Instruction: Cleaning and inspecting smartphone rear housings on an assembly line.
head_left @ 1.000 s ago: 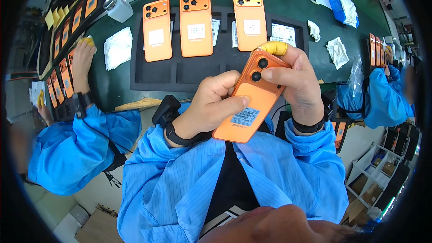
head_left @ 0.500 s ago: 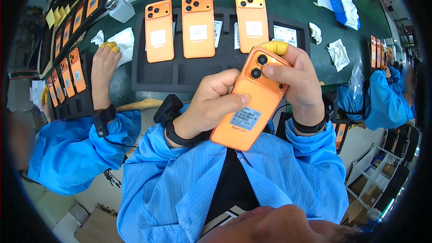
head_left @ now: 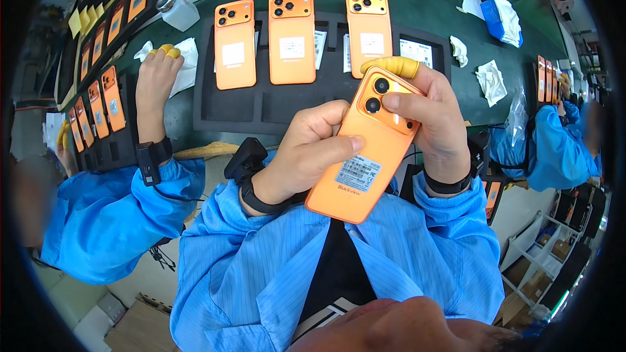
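Observation:
I hold an orange phone (head_left: 362,150) back side up, tilted, in front of my chest. My left hand (head_left: 310,150) grips its left edge, thumb across the back above a white label. My right hand (head_left: 427,114) holds the top by the camera block, thumb resting beside the lenses, with a yellow finger cot on the index finger. Beyond my hands a black foam tray (head_left: 261,107) carries three more orange phones (head_left: 291,39), backs up, in a row.
A co-worker's hand (head_left: 153,81) with yellow finger cots reaches onto the green table from the left, near a white cloth (head_left: 189,65). Racks of orange phones (head_left: 98,107) stand at the left. White wipes (head_left: 490,81) and another blue-sleeved person (head_left: 548,150) are on the right.
The co-worker's hand on the left has moved right and forward to the white cloth. My own hands keep the phone in nearly the same place, tilted slightly more.

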### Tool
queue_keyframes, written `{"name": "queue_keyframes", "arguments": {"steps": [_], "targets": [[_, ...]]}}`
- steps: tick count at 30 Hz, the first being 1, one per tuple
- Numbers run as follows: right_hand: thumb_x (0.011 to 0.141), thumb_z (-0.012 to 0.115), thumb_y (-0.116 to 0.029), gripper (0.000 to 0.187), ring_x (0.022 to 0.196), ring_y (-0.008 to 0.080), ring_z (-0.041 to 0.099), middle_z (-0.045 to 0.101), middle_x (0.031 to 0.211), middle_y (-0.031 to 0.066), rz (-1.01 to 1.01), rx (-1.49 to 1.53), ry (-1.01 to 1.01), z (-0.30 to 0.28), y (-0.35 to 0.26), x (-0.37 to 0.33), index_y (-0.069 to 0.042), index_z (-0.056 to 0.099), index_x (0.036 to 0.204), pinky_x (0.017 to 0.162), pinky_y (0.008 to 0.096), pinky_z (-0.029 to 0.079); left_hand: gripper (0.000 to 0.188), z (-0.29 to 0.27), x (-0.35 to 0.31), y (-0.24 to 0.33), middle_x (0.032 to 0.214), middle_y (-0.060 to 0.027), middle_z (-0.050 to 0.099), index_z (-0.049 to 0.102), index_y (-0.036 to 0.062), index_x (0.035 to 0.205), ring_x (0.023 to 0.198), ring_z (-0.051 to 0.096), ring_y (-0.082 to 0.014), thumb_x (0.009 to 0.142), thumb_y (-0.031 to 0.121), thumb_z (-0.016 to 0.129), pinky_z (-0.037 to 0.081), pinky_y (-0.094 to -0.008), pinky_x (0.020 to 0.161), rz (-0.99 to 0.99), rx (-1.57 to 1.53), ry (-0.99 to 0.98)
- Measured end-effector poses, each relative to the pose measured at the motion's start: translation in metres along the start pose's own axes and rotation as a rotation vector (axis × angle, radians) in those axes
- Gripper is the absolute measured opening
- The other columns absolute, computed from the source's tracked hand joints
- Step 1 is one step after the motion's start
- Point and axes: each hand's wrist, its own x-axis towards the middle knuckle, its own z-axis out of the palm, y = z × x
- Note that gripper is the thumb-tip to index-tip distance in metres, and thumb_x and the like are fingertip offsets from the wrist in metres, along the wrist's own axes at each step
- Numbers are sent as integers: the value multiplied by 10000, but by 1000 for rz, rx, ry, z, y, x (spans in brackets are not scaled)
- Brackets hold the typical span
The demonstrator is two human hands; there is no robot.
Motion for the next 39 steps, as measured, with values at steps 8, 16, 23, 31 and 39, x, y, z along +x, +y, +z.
{"name": "queue_keyframes", "arguments": {"steps": [8,16,23,31,39], "targets": [[765,632,14,379,884,149,665,689,1003,113,1,-4,-1,5,-2,-5,61,611,1141,832,278,516,304,3,-7,0,1075,-149,666,545,-71,1178,943,670,-163,890,26,558,541,-296,831,34,43,-13],[761,632,-5,380,879,141,656,688,988,106,-10,-14,-20,9,-2,-9,59,616,1136,824,274,511,287,5,-14,-1,1056,-127,666,556,-61,1164,932,660,-140,891,27,558,530,-285,823,45,62,-17],[756,636,-28,383,865,135,647,686,980,93,-20,-20,-22,10,1,-10,62,619,1128,807,267,505,284,5,-16,-2,1045,-122,665,558,-64,1153,918,654,-127,886,32,567,527,-278,810,51,58,-19],[832,636,-77,382,930,154,659,679,1056,112,-59,21,-38,8,7,-16,67,585,1183,843,296,518,315,5,-18,-1,1059,-149,669,551,-73,1167,922,675,-166,878,50,569,546,-297,822,34,25,-10],[946,594,-209,459,1068,152,612,633,1188,120,-198,93,-73,1,32,-18,68,498,1299,943,295,464,250,5,-11,-5,1043,-119,669,560,-56,1144,906,664,-131,907,23,547,542,-271,792,237,-85,103]]}}
